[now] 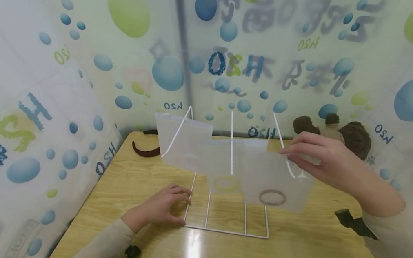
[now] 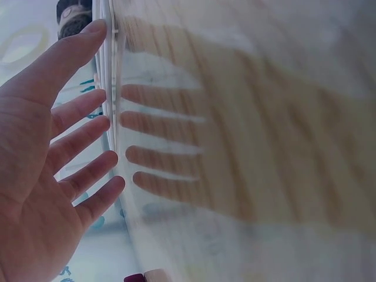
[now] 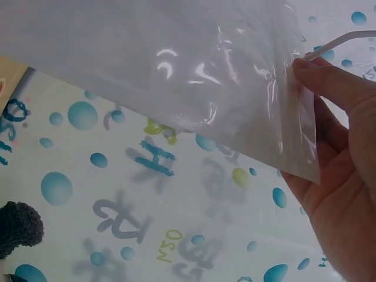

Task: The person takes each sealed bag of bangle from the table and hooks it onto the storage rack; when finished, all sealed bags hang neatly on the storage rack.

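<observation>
A white wire rack (image 1: 227,232) stands on the wooden table (image 1: 310,244), with upright arms above its base. Translucent plastic bags hang about the arms: one at the left (image 1: 181,143), a middle one over a yellow ring shape, and a right-hand bag (image 1: 261,175) with a brown ring shape (image 1: 272,197) showing. My right hand (image 1: 316,157) pinches the top edge of the right-hand bag (image 3: 205,76) between thumb and fingers, beside the rack's right arm. At the base's left side, my left hand (image 1: 163,205) rests with fingers spread and fairly straight, tips right at the wire.
A brown plush toy (image 1: 355,138) sits at the back right of the table. Dark brown curved pieces (image 1: 145,151) lie behind the left bag. Printed curtains (image 1: 142,58) with circles and lettering enclose the table at the back and sides.
</observation>
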`<state>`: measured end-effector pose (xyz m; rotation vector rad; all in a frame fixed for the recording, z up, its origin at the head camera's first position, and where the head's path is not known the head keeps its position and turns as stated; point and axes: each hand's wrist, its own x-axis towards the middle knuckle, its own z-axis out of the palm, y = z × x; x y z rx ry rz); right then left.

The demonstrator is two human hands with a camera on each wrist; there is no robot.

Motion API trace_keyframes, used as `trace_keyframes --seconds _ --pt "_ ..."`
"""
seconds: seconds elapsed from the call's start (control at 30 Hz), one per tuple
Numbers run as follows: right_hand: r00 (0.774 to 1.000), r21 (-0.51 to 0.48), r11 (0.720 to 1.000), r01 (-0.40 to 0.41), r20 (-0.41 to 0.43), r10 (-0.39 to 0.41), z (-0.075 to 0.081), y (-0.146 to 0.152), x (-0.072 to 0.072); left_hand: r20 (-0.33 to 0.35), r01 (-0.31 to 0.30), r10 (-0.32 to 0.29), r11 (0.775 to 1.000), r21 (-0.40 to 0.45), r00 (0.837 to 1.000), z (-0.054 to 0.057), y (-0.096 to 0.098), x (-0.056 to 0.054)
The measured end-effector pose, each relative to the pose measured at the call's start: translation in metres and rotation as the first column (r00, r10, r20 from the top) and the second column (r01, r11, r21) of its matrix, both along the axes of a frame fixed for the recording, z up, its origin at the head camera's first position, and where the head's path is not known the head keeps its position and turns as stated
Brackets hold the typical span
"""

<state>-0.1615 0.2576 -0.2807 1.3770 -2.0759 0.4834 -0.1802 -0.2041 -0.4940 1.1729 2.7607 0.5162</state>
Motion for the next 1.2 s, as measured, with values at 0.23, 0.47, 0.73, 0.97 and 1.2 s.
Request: trace_keyframes --seconds 0.23,0.47,0.73,0.97,1.2 --pt "1.0 -0.036 0.999 -0.008 0.002 0.008 -0.004 0.003 -0.007 0.003 0.005 -0.005 1.0 -0.002 1.0 -0.002 0.0 0.0" --pt "0.999 -0.091 0.996 0.007 0.039 -0.003 -0.007 0.012 -0.005 -0.001 0.007 -0.007 1.0 0.001 1.0 -0.001 0.001 0.0" --pt "0.997 -0.155 0.987 0.038 0.072 -0.027 -0.009 0.031 0.005 -0.002 0.001 -0.001 1.0 -0.005 1.0 -0.001 0.0 -0.001" --pt "0.988 -0.143 0.982 0.127 0.111 -0.111 -0.014 0.055 0.013 -0.004 0.007 -0.007 1.0 0.009 1.0 0.0 -0.001 0.0" --pt "0.961 -0.158 0.954 0.254 0.156 -0.23 -0.031 0.081 0.02 -0.015 0.018 -0.017 1.0 0.018 1.0 -0.001 0.001 0.0"
